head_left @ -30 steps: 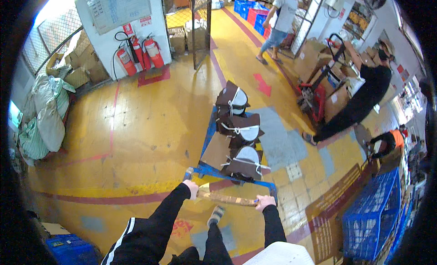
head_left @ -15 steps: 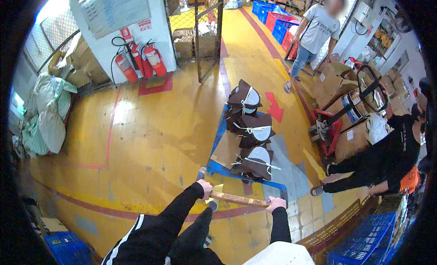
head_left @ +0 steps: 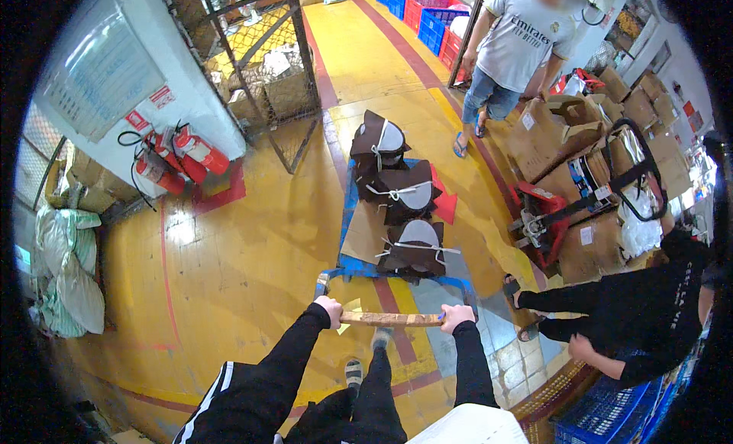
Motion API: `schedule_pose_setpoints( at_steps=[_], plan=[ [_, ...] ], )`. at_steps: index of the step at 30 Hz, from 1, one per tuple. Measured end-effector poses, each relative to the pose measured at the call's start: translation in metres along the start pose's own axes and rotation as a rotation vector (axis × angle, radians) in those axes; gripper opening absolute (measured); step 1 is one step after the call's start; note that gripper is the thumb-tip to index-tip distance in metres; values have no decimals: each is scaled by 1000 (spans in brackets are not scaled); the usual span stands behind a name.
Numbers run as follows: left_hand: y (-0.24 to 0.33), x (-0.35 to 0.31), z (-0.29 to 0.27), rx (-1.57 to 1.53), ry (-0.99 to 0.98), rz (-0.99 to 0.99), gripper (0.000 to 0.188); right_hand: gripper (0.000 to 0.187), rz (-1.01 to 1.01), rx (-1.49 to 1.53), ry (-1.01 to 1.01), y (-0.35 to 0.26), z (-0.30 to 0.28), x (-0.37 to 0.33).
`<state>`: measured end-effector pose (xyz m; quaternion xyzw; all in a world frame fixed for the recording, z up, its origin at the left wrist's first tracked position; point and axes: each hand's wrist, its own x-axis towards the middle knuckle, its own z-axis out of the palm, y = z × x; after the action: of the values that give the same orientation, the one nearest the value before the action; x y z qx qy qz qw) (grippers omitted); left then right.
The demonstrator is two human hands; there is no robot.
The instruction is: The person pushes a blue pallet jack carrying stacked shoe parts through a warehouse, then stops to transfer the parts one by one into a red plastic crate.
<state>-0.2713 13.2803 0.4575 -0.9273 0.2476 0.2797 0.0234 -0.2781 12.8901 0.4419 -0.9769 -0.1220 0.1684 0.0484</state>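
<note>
My left hand is closed around the left end of a cart's push bar, a handle wrapped in brown tape. Its right end is gripped by my right hand. The handle belongs to a blue platform cart standing in front of me. On its deck lies a flat cardboard sheet. Three bundles of dark brown pieces, each tied with white cord around a pale rounded piece, stand in a row: the far bundle, the middle bundle and the near bundle.
Ahead on the right, a person in a white shirt stands beside cartons and a red pallet jack. Another person in black is close on my right, near blue crates. Fire extinguishers and a mesh gate are at left.
I have moved forward with the cart, and my view has swung right. The gate and the person in white appear nearer. The person in black now shows a hand lower down.
</note>
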Motion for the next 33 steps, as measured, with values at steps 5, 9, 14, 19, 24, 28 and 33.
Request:
schedule_pose_setpoints(
  at_steps=[5,9,14,19,24,28,33],
  plan=[
    [-60,86,-81,-25,-21,-11,19,24,-3,-22,15,26,-64,112],
    [-92,143,-128,-61,41,19,18,25,-24,-25,18,56,-101,182],
    [-134,232,-190,-88,94,9,21,25,-22,-36,-36,93,-165,292],
    [-171,318,-266,-163,18,44,22,17,-11,-78,-53,146,-208,399],
    [-222,402,-344,-113,16,54,24,20,65,-98,-189,164,-275,514],
    [-263,454,-412,-134,19,51,23,29,80,-89,-310,176,-336,596],
    [-332,521,-473,-158,5,52,22,29,65,-100,-311,189,-379,704]
  ],
)
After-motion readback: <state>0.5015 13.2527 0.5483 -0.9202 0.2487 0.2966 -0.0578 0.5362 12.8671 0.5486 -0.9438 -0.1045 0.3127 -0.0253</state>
